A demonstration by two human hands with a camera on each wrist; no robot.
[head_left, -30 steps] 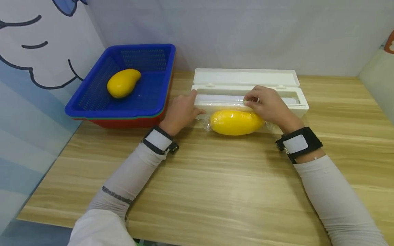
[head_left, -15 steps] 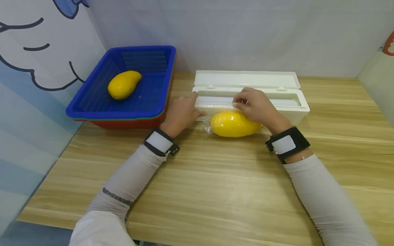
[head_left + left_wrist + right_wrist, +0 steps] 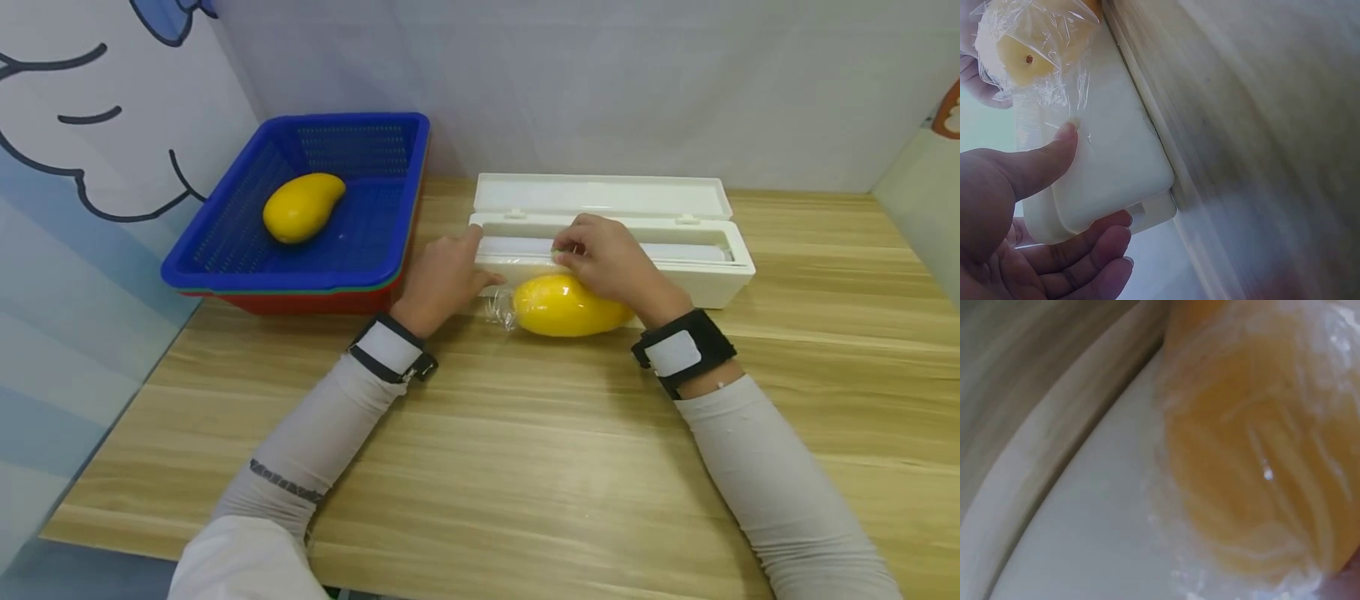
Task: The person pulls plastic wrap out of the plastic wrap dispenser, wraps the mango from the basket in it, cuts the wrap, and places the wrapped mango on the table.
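Note:
A long white cling film dispenser (image 3: 705, 287) lies on the table with its lid raised and a film roll (image 3: 682, 252) inside. My left hand (image 3: 444, 275) grips its left end, thumb on the front wall and fingers round the end, as the left wrist view shows. With thumb and fingertips my right hand (image 3: 611, 260) pinches the small slide cutter (image 3: 556, 254) on the dispenser's front edge; the fingers mostly hide it. A yellow mango (image 3: 566, 308) wrapped in clear cling film (image 3: 1054, 59) hangs against the front wall, its film gathered at the left end.
Left of the dispenser stands a stack of plastic baskets (image 3: 281, 282), blue on top, with an unwrapped mango (image 3: 303, 207) inside. The wooden table (image 3: 525, 467) meets a pale wall (image 3: 600, 92) close behind the dispenser.
My right hand has slid left along the dispenser's front edge with the slide cutter, from right of the mango's middle to near its left part. My left hand has kept its place.

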